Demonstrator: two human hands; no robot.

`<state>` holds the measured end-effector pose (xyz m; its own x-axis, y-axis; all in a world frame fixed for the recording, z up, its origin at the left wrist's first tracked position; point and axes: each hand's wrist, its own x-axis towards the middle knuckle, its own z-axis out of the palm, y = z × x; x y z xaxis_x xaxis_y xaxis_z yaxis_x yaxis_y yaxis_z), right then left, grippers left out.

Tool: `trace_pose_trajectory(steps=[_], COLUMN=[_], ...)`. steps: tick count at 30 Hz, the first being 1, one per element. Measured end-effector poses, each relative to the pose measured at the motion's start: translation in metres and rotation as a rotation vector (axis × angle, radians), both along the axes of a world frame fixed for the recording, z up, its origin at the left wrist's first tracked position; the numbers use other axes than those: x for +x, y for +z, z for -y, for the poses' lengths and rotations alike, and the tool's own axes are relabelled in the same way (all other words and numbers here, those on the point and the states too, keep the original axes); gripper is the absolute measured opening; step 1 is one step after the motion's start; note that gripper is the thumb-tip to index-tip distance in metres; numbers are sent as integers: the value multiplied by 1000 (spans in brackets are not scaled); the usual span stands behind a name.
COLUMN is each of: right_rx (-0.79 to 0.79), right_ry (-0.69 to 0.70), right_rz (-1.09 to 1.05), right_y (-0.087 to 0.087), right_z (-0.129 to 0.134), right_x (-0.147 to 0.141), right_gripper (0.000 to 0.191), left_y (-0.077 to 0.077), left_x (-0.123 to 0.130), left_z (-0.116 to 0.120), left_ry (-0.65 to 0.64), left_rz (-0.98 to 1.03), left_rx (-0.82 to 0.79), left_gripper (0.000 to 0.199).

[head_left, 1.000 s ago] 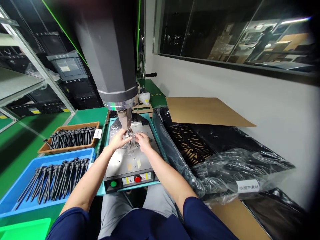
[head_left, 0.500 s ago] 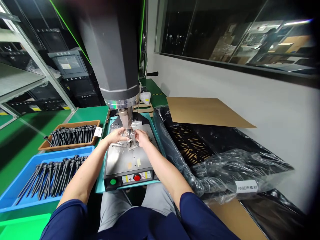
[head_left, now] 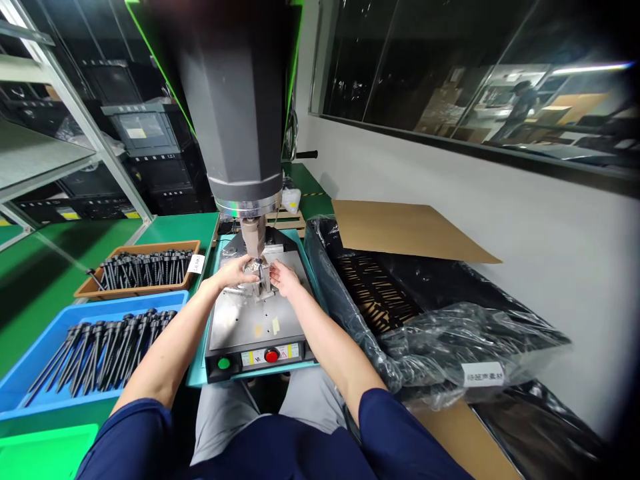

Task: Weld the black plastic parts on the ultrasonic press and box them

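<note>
Both my hands are at a small metal fixture point(head_left: 263, 288) on the steel base plate point(head_left: 240, 327) of a press-like machine. My left hand point(head_left: 234, 272) reaches in from the left, thumb and fingers closed around a small dark piece at the fixture's top that is too small to name. On the other side, my right hand point(head_left: 285, 277) has its fingers bent in against the fixture; what they pinch is hidden. The machine's metal tool head point(head_left: 253, 237) is directly above, very close to the fingers. Clear plastic film lies around the fixture's left side.
Left, a brown tray point(head_left: 131, 291) and a blue tray point(head_left: 53, 327) hold black rod-like parts. A green button point(head_left: 223, 363) and red button point(head_left: 271, 356) sit on the base's front. Right, a plastic-lined box point(head_left: 350, 327) holds dark parts beneath a cardboard sheet point(head_left: 400, 230).
The view has shifted slightly. My right hand's fingers have loosened a little beside the fixture; my left hand stays in nearly the same place. The tool head remains above the fixture.
</note>
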<state>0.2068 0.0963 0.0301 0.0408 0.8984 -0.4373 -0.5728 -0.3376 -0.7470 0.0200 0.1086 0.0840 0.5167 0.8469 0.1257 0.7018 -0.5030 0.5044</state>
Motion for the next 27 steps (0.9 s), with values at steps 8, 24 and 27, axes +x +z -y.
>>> trace_pose_trajectory(steps=[8,24,27], right_rx=[-8,441,413], right_ry=[-61,-126,3], right_rz=[71,1385,1384], right_y=[-8,-134,-155], right_z=[15,173,189], right_x=[15,113,122], right_gripper=[26,51,59], left_y=[7,-115,-166], left_x=[-1,-62,-68], left_z=[6,169,203], left_ry=[-47,712,702], left_rz=[108,395,317], left_rx=[53,176,126], left_gripper=[59,61,79])
